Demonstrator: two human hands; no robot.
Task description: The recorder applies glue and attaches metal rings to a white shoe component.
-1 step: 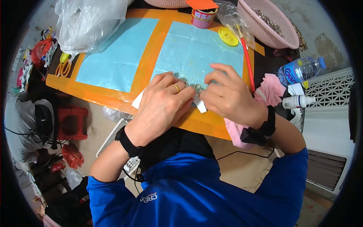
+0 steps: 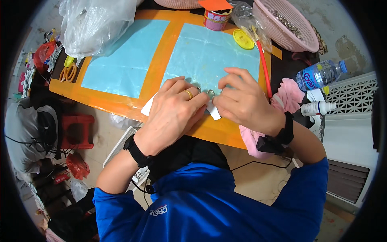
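Both hands sit together at the near edge of the counter (image 2: 121,101), an orange surface with two pale blue sheets taped on it. Nothing seems to have shifted in this instant; the fingers are bunched over the same small spot, so the fiddly work there looks to be mid-way rather than finished.

The left hand (image 2: 173,115), a gold ring on one finger, curls over a white paper card (image 2: 148,107), pinning it down with its fingers clenched around something I cannot make out. The right hand (image 2: 242,101) meets it fingertip to fingertip, pinching a small metal clip (image 2: 210,93) that pokes up between the two hands. Another corner of white paper shows just below the right fingertips.

The clip is thin, silvery wire, bent into a loop, mostly hidden by fingers. The card lies flat, half under the left palm, at the counter's front edge.

Further back stand a red-and-white cup (image 2: 217,19), a yellow lid (image 2: 243,39), a red stick (image 2: 264,68) and a pink basket (image 2: 290,24). A clear plastic bag (image 2: 96,24) slumps at the left corner.
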